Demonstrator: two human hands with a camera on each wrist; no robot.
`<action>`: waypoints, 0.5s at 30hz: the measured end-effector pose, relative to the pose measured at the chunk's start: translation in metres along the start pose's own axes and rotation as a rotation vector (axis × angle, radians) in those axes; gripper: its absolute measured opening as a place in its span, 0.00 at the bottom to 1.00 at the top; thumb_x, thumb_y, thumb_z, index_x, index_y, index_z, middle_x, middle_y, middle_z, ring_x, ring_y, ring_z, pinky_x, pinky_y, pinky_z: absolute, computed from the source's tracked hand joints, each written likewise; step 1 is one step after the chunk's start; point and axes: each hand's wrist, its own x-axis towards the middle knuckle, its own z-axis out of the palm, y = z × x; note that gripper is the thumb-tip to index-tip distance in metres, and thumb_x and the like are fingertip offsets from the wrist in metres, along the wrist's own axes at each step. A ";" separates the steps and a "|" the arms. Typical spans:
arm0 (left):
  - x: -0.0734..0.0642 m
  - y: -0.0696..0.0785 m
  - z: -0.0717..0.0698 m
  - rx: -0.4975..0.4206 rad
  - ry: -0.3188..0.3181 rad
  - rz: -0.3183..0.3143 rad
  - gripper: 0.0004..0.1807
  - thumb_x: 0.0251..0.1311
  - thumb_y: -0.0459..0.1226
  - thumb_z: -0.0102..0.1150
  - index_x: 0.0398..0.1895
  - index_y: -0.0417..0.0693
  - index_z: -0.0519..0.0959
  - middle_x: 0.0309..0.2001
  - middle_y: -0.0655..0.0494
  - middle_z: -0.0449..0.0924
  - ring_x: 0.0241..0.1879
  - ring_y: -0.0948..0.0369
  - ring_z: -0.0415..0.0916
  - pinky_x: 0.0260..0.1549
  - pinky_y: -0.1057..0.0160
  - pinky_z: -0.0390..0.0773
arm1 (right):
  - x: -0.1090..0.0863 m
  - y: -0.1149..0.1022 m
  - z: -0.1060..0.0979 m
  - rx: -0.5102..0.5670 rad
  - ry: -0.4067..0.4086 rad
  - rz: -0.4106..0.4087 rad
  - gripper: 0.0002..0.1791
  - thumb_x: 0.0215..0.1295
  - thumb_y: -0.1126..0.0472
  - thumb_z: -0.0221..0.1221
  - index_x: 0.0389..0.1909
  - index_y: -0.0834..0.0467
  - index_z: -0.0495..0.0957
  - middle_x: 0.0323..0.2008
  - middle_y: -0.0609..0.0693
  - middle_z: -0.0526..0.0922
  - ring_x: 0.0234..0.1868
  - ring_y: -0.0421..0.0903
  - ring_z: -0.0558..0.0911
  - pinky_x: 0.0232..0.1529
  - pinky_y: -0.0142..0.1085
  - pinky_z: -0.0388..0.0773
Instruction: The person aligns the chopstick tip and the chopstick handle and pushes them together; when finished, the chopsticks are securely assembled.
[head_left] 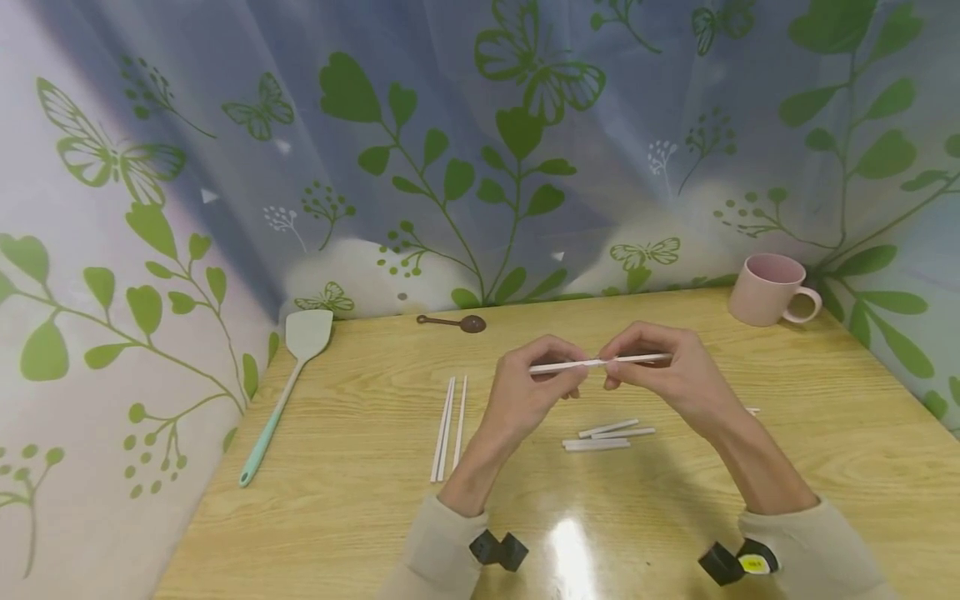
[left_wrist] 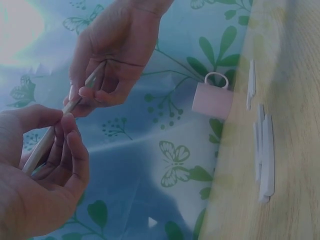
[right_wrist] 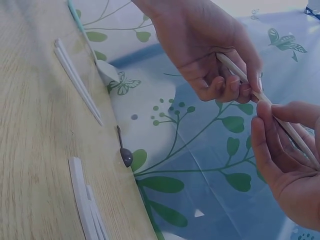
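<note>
A thin white chopstick (head_left: 558, 367) is held level above the table, pinched near its middle by both hands. My left hand (head_left: 521, 392) grips its left part between thumb and fingers. The right part is pinched by my right hand (head_left: 678, 371), the fingertips of the two hands almost meeting. In the left wrist view the chopstick (left_wrist: 40, 150) runs across the left palm. Below the hands, several short white chopstick pieces (head_left: 596, 445) lie on the table. To the left, long white chopsticks (head_left: 442, 433) lie side by side.
A wooden table (head_left: 337, 517) meets a patterned curtain at the back. On it lie a spatula (head_left: 281, 400) at the left and a small brown spoon (head_left: 472, 323) at the back. A pink mug (head_left: 757, 292) stands back right. More white pieces (left_wrist: 251, 85) show beyond the right wrist.
</note>
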 end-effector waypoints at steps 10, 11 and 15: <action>-0.001 0.001 -0.005 0.014 -0.035 -0.014 0.09 0.72 0.40 0.65 0.50 0.48 0.85 0.41 0.49 0.86 0.33 0.54 0.84 0.37 0.62 0.85 | 0.001 0.001 -0.006 -0.025 -0.038 -0.028 0.07 0.73 0.65 0.63 0.48 0.63 0.82 0.38 0.55 0.86 0.38 0.55 0.88 0.49 0.39 0.85; -0.001 0.001 -0.006 0.012 -0.037 -0.013 0.09 0.72 0.40 0.64 0.50 0.48 0.85 0.42 0.49 0.86 0.34 0.52 0.84 0.36 0.61 0.84 | 0.001 0.001 -0.008 -0.025 -0.040 -0.034 0.07 0.74 0.65 0.63 0.48 0.63 0.81 0.39 0.56 0.86 0.38 0.55 0.88 0.49 0.39 0.85; 0.001 0.003 -0.009 -0.010 -0.039 -0.013 0.11 0.75 0.40 0.60 0.52 0.46 0.85 0.41 0.44 0.86 0.32 0.53 0.83 0.36 0.59 0.84 | 0.002 0.002 -0.012 -0.016 -0.053 -0.045 0.06 0.75 0.66 0.60 0.48 0.64 0.80 0.41 0.56 0.85 0.39 0.54 0.88 0.52 0.38 0.84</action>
